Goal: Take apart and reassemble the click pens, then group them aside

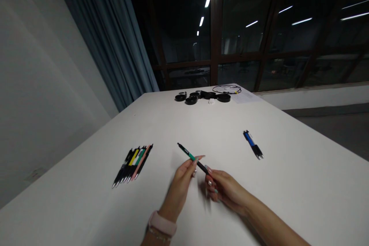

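Over the middle of the white table, a green and black pen (191, 156) is held slanting between both hands. My left hand (186, 173) pinches its green barrel near the middle, thumb against fingers. Around the black lower end, the fingers of my right hand (223, 188) are closed, hiding the tip. To the left lies a row of several pens (133, 165) side by side, in black, yellow, green and pink. On the right rest a few blue and black pens (253, 145) close together, apart from my hands.
At the far end of the white table (161, 123) sit several black round objects (224, 98), a small white piece (211, 101), a coiled black cable (226, 89) and a white sheet (248, 97). Behind stand dark windows, with a blue curtain (115, 38) at the left.
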{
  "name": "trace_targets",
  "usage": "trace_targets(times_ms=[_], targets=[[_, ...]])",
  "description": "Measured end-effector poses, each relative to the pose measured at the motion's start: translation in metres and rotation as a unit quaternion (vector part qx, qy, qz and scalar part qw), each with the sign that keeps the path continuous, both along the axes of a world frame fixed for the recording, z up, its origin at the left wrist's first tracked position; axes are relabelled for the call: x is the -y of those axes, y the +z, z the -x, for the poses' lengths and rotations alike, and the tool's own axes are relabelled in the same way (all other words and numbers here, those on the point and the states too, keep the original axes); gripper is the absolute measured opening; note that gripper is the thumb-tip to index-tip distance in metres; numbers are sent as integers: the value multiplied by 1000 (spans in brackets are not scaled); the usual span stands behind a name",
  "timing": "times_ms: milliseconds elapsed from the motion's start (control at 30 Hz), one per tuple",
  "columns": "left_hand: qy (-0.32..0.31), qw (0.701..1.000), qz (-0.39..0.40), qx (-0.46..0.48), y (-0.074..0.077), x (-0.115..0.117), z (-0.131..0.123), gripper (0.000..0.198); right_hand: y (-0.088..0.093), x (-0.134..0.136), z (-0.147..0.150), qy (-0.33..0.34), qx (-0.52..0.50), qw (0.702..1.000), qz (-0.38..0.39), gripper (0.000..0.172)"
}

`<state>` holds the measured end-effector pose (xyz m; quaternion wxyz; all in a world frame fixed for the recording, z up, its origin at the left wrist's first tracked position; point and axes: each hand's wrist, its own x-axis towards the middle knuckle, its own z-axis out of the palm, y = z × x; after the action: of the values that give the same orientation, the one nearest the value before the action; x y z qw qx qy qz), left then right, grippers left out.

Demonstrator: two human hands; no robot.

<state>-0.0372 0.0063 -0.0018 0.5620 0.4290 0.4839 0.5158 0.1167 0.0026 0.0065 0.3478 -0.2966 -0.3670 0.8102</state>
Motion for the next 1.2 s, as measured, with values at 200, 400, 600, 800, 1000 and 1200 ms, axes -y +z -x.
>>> trace_targets(times_ms=[200,400,600,800,1000,1200], targets=[[13,1000,-17,-15,5,1,-3,47,-9,0,0,0,28,998,-59,57],[40,998,-38,-39,13,0,-7,48,-13,0,0,-11,130,973,-190,57],[89,992,-43,-79,4,-4,-7,50,-10,5,-7,-80,301,890,-333,34],[101,993,-24,-54,12,-3,-8,54,-10,6,-3,-85,221,930,-280,36],[92,994,-23,-52,12,-1,-10,56,-9,7,2,-137,151,948,-245,55],[82,995,-20,-56,7,-2,-9,55,-7,5,2,-107,140,963,-206,56]])
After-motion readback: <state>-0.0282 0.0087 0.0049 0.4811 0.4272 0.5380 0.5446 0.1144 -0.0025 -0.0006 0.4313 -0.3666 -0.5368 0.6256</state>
